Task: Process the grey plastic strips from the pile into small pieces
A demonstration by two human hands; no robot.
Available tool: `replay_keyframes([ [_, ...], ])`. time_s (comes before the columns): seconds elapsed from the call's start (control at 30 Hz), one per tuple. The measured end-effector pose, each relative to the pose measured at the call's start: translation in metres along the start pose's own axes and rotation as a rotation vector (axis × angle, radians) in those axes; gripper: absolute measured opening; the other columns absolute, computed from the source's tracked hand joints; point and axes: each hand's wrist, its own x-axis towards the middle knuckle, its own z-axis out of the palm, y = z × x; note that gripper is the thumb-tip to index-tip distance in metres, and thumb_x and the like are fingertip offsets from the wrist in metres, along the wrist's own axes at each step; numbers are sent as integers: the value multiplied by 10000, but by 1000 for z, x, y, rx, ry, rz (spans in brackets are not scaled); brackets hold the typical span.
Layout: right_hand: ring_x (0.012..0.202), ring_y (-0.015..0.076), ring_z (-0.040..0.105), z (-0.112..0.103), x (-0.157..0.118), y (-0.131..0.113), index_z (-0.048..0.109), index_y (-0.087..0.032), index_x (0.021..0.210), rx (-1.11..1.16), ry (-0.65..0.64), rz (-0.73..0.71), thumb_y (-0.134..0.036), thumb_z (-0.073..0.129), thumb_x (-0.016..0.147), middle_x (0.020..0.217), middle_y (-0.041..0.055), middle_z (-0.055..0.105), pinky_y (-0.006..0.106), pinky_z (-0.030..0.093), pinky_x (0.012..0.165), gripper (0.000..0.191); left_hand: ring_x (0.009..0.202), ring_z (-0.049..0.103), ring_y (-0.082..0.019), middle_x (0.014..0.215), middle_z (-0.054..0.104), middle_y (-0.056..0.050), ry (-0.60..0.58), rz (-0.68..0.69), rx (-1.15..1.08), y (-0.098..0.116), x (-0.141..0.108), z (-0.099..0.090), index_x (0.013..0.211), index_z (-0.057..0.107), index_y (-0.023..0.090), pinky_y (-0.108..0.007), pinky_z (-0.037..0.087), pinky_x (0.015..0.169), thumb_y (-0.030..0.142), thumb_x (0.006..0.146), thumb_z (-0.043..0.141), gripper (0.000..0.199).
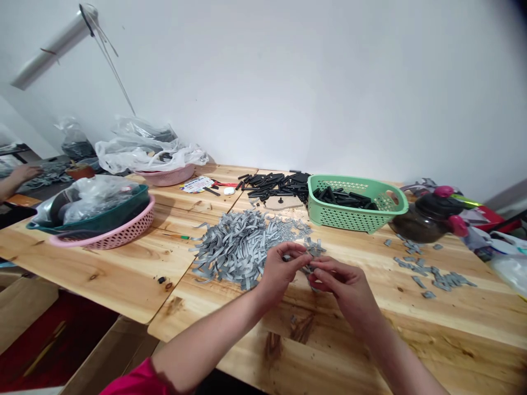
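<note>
My left hand (284,269) and my right hand (342,281) meet over the table, fingertips pinched close together. Whatever sits between the fingertips is too small and covered to make out. Just behind and below them lie a few grey pieces (315,247), partly hidden by the fingers. To the left of my left hand spreads a heap of curled grey strips (236,247). Smaller grey bits (288,227) lie at that heap's right side. Several short grey pieces (447,278) are scattered to the right of my right hand.
A green basket (349,218) holds black tubes, with a pile of black tubes (272,184) beside it. A dark glass pot (426,216) stands at right. Pink baskets (123,230) with plastic bags (140,151) are at left. Another person's hand (25,174) shows far left.
</note>
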Motion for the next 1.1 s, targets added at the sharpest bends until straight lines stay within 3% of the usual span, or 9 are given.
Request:
replay_keyframes([
  [0.2, 722, 138, 643, 7, 0, -6, 716, -154, 689, 57, 75, 44, -324, 859, 636, 824, 52, 686, 239, 558, 668, 228, 490, 455, -69, 625, 609, 2, 32, 60, 112, -1, -1, 1, 759, 687, 152, -199, 328, 464, 347, 657, 807, 251],
  [0.37, 632, 126, 598, 11, -1, -11, 667, -149, 676, 72, 101, 72, -346, 883, 579, 706, 27, 648, 236, 516, 602, 308, 685, 580, -124, 745, 679, -35, 11, 174, 161, -3, -2, 1, 762, 692, 155, -232, 453, 658, 295, 693, 790, 184],
  [0.47, 672, 130, 606, 10, -1, -10, 693, -169, 765, 96, 92, 83, -366, 866, 614, 737, 21, 652, 251, 530, 661, 303, 679, 579, -122, 742, 681, -36, 21, 169, 185, -3, -2, 1, 772, 691, 154, -226, 449, 643, 300, 703, 783, 186],
  [0.73, 717, 116, 606, 9, -2, -6, 687, -171, 772, 95, 74, 70, -366, 832, 678, 789, 15, 647, 228, 531, 712, 260, 640, 575, -122, 709, 670, -35, 54, 146, 205, -3, -1, 1, 761, 691, 158, -210, 403, 551, 304, 700, 775, 179],
  [0.87, 731, 140, 624, 11, -1, -7, 665, -179, 802, 79, 131, 49, -367, 859, 622, 831, 22, 659, 270, 553, 716, 324, 665, 601, -142, 699, 671, -35, 25, 134, 189, -5, 0, 1, 769, 691, 161, -224, 434, 585, 299, 696, 777, 178],
  [1.1, 741, 143, 637, 11, 0, -6, 694, -191, 864, 140, 165, 48, -336, 868, 606, 869, 29, 685, 267, 566, 686, 343, 755, 654, -163, 812, 707, -59, -39, 241, 230, -7, -5, 1, 834, 648, 153, -243, 474, 684, 280, 735, 761, 197],
])
